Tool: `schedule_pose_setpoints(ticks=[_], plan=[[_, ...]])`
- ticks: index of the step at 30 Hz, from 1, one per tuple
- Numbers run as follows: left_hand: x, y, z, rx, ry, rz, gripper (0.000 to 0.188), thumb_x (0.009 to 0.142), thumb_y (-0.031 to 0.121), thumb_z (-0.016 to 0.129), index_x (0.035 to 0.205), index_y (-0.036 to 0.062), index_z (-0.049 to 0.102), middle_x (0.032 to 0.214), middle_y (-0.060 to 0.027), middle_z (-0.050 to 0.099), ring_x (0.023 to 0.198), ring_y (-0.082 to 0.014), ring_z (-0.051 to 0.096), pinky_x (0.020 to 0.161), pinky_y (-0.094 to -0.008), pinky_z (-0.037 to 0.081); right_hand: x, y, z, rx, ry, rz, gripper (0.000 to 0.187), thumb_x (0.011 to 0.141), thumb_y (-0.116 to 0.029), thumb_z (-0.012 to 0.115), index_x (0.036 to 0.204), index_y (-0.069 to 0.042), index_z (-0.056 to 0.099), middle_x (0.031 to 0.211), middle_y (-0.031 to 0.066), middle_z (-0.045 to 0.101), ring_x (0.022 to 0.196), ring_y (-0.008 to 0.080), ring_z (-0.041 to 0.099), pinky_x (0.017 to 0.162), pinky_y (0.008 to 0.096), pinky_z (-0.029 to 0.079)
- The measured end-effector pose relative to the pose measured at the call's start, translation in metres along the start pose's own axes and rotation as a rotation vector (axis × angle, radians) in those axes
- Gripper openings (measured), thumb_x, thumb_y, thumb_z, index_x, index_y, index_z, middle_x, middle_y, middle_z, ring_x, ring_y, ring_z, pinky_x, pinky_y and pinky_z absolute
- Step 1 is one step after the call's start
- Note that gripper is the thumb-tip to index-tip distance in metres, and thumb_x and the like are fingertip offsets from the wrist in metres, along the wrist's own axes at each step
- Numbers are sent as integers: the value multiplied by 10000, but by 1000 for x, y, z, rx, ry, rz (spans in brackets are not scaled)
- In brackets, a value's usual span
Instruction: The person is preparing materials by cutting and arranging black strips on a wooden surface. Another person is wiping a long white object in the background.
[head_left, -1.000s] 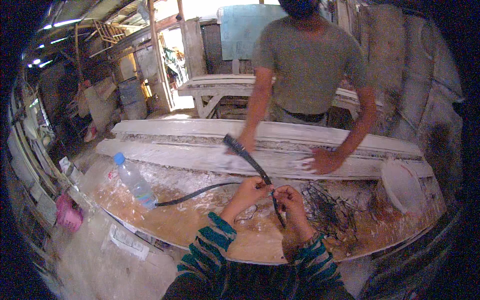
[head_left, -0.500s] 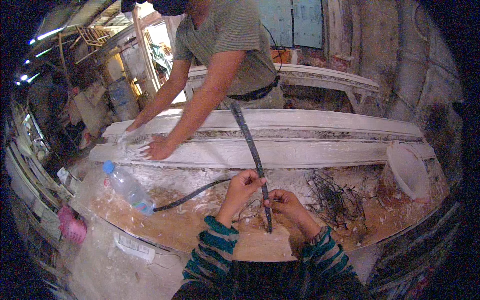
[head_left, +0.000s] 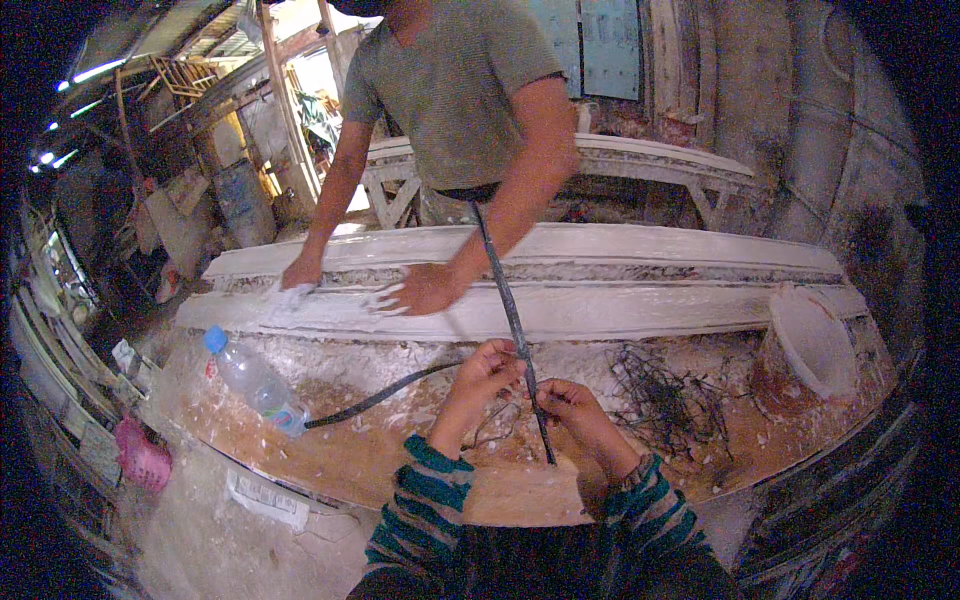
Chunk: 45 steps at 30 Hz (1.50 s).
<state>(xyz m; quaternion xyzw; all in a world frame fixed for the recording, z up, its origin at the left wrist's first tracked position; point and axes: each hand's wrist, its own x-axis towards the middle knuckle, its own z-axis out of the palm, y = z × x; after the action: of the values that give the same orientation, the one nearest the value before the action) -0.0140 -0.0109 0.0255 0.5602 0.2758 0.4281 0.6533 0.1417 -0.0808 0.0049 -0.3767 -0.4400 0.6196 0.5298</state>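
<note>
The left hand (head_left: 478, 380) and right hand (head_left: 585, 418) pinched 1 long black strip (head_left: 503, 290). A black tangle (head_left: 668, 405) lay nearby.

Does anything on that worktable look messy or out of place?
Yes, two things: a tangled heap of black strands lies loose to the right of the person's right hand, and white residue is smeared unevenly over the brown tabletop, as if spilled.
</note>
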Motion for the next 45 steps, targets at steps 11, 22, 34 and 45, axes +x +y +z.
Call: schedule_pose_setpoints(ticks=[11, 22, 34, 45], plan=[[0, -6, 0, 23, -84, -16, 135, 800, 183, 594, 878, 86, 541, 757, 44, 552, 692, -63, 525, 575, -205, 423, 1, 2, 3, 178, 5, -91, 80, 812, -120, 567, 861, -88, 513, 721, -37, 503, 651, 56, 437, 591, 177, 347], [1, -1, 4, 56, 7, 33, 193, 758, 79, 629, 887, 73, 486, 752, -3, 556, 638, -86, 542, 515, -211, 444, 0, -3, 7, -114, 92, -225, 238, 707, -18, 644, 866, -86, 481, 749, -38, 474, 707, 62, 448, 634, 204, 381], [5, -11, 7, 50, 3, 77, 213, 757, 78, 635, 912, 49, 493, 747, -18, 561, 639, -98, 546, 533, -211, 465, 10, 15, -7, -426, 193, -251, 192, 740, 19, 592, 903, -37, 506, 825, 18, 552, 774, 94, 532, 691, 225, 432], [6, -12, 7, 38, -22, 83, 237, 767, 90, 628, 947, 42, 481, 820, -30, 558, 704, -115, 553, 566, -235, 484, 10, 16, -10, -338, 216, -226, 157, 786, -59, 536, 941, -37, 525, 797, 71, 605, 706, 130, 577, 619, 255, 467]])
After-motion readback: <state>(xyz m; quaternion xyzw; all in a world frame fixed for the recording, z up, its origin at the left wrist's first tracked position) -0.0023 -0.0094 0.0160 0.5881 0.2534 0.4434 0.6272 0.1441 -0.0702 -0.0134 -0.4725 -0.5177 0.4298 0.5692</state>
